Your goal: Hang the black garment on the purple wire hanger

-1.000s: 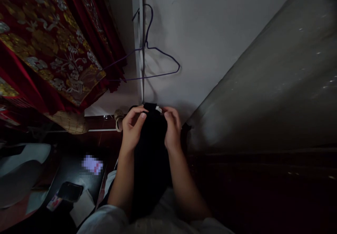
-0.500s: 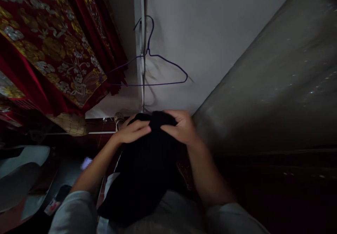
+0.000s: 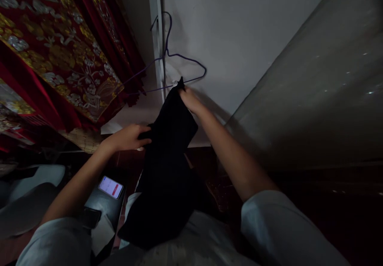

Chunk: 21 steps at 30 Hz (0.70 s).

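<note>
A black garment point(image 3: 167, 158) hangs down from my two hands and spreads across my lap; its exact kind cannot be made out. My right hand point(image 3: 189, 100) grips its upper edge, raised to the lower bar of a purple wire hanger point(image 3: 187, 58). A small pale label shows at that edge. Lower and to the left, my left hand point(image 3: 131, 137) pinches the garment's side edge between thumb and fingers. The hanger hooks onto a pale vertical strip point(image 3: 160, 38) on the wall, its right end tilted up.
Red cloth with gold and silver embroidery point(image 3: 72, 54) hangs at the upper left. A lit phone point(image 3: 110, 187) lies on a dark surface at lower left, near a white paper point(image 3: 102, 234). On the right stands a grey, sheet-like covering point(image 3: 308, 98) against the white wall point(image 3: 239, 26).
My right hand has lifted the garment's edge up to the hanger, which has tilted. My left hand has moved left and slightly down, stretching the cloth. The phone has come into clear view.
</note>
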{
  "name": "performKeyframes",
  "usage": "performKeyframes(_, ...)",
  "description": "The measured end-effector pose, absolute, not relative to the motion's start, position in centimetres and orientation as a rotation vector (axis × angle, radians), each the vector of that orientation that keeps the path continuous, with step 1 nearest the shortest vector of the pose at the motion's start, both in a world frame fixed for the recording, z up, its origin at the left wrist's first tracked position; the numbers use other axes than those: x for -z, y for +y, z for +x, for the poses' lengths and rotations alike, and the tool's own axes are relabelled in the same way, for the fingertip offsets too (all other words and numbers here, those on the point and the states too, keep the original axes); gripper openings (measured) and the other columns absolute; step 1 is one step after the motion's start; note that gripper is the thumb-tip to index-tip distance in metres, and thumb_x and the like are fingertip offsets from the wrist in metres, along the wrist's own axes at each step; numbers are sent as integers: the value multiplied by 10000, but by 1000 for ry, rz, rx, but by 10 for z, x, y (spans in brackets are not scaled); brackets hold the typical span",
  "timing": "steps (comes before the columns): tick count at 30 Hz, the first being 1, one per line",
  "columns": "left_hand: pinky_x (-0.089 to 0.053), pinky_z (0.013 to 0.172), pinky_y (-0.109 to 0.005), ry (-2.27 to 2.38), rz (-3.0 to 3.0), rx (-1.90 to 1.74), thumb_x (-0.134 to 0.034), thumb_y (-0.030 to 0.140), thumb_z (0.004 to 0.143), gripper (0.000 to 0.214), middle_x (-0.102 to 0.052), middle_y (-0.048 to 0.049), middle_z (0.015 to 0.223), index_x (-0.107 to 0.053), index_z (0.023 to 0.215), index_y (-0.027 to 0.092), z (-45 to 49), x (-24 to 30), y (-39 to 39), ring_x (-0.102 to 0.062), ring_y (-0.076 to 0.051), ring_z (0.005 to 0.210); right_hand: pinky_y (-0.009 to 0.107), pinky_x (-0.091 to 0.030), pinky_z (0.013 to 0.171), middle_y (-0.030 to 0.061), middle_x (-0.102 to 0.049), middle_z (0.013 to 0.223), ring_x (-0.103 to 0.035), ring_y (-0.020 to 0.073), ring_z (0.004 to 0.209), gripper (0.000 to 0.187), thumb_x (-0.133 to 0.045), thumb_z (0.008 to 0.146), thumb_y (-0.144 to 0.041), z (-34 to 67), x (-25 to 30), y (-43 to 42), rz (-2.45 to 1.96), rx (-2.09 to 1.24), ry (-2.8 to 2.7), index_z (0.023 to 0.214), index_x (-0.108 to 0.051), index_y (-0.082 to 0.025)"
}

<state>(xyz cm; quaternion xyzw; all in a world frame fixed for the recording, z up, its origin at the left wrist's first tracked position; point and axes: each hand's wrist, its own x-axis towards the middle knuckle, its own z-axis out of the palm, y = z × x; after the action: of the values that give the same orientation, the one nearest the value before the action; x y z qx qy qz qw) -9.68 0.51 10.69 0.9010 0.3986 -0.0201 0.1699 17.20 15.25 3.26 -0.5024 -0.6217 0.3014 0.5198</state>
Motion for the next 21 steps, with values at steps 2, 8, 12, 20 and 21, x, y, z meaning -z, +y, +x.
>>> performKeyframes(2, -488, 750, -296, 1178, 2532, 40, -556, 438, 1003, 317, -762, -63, 957, -709, 1114, 183, -103, -100, 4, -703, -212, 830, 403, -526, 892, 82, -705, 899, -662, 271, 973, 337, -477, 966, -487, 178, -22, 158, -1318, -764, -1489, 931, -653, -202)
performKeyframes(8, -506, 845, -329, 1620, 2653, 373, -414, 382, 1051, 393, -766, -124, 1071, -735, 1068, 158, -122, -96, 20, -718, -257, 979, 379, -517, 872, 85, -698, 946, -648, 263, 995, 322, -516, 921, -487, 203, -21, 153, -1251, -551, -1415, 936, -666, -202)
performKeyframes(12, -518, 922, -330, 1701, 2595, 442, -423, 346, 1025, 391, -749, -116, 1223, -743, 1183, 186, -122, -99, 39, -710, -258, 1077, 366, -542, 864, 92, -714, 931, -660, 250, 1008, 447, -392, 976, -513, 165, -26, 150, -1195, -927, -1432, 1038, -709, -204)
performKeyframes(20, -545, 960, -357, 1776, 2536, 472, -447, 350, 995, 402, -753, -156, 1172, -776, 1106, 146, -139, -112, 62, -716, -277, 1066, 279, -379, 573, -29, -359, 576, -424, 141, 611, 392, -675, 813, -342, 184, -22, 140, -1382, -648, -1331, 561, -398, -227)
performKeyframes(21, -532, 1011, -372, 1761, 2605, 345, -438, 346, 998, 407, -730, -165, 1220, -774, 1090, 134, -141, -117, 63, -696, -284, 1123, 267, -329, 537, -39, -316, 562, -369, 121, 582, 418, -699, 778, -307, 198, -25, 138, -1397, -579, -1331, 536, -367, -227)
